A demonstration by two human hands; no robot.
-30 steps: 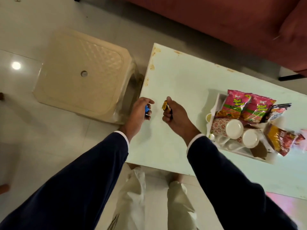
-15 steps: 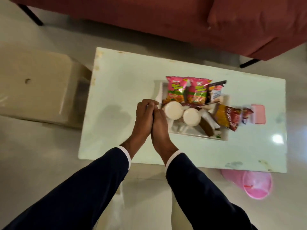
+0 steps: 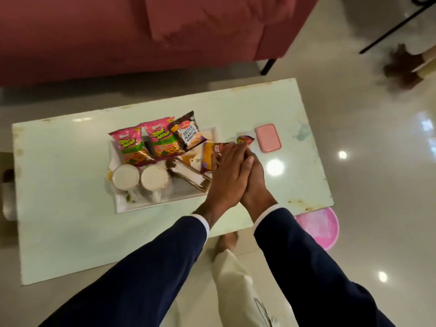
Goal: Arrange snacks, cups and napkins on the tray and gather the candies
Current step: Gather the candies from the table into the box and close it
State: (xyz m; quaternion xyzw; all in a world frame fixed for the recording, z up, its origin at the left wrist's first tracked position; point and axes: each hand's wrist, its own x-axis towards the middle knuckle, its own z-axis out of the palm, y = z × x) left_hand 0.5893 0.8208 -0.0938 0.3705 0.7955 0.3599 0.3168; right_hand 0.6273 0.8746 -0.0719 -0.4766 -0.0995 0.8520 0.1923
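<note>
Hands, left [image 3: 226, 175] and right [image 3: 253, 182], press together palm to palm beside the tray [image 3: 165, 204].

Hands [image 3: 238, 175], pressed together, moved from tray's [image 3: 162, 202] left end to right.

sleeves [image 3: 146, 267]: dark navy jacket | cuffs [image 3: 204, 223]: white shirt edge | trousers [image 3: 232, 277]: cream | feet: bare

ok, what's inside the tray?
In the tray: two pink snack packs, a peanut pack, two cups, napkins. The hands cover its right end, part-hiding another pack.
</note>
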